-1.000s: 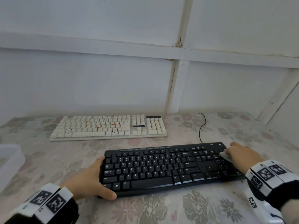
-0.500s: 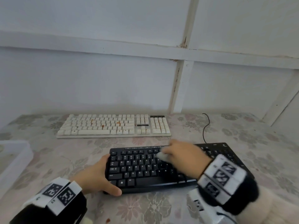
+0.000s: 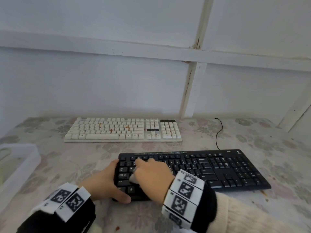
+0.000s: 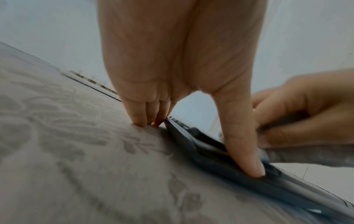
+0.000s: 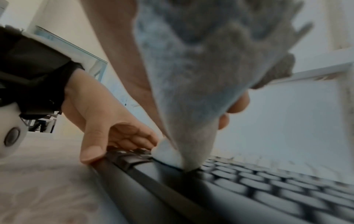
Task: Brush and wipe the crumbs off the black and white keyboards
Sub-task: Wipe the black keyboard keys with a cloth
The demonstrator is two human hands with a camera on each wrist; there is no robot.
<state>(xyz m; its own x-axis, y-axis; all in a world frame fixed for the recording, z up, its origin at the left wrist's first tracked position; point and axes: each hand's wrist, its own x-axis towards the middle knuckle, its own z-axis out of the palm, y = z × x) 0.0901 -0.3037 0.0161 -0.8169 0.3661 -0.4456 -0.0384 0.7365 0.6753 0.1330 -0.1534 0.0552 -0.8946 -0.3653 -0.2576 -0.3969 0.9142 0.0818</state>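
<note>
The black keyboard (image 3: 218,169) lies near me on the flowered tablecloth. My left hand (image 3: 107,184) holds its left end, thumb (image 4: 243,151) on the front edge and fingers down at the side. My right hand (image 3: 151,172) grips a pale grey cloth (image 3: 133,179) and presses it on the left-hand keys. In the right wrist view the cloth (image 5: 191,91) hangs to a point that touches the black keyboard (image 5: 249,189) beside my left hand (image 5: 107,121). The white keyboard (image 3: 122,130) sits farther back with orange crumbs (image 3: 127,127) among its keys.
A clear plastic container (image 3: 16,165) stands at the table's left edge. The black cable (image 3: 218,133) runs from the black keyboard toward the white wall. A small brown crumb (image 3: 117,228) lies on the cloth near the front edge.
My right hand has swept the cloth from the right end of the black keyboard across to its left end. My left hand has kept its hold.
</note>
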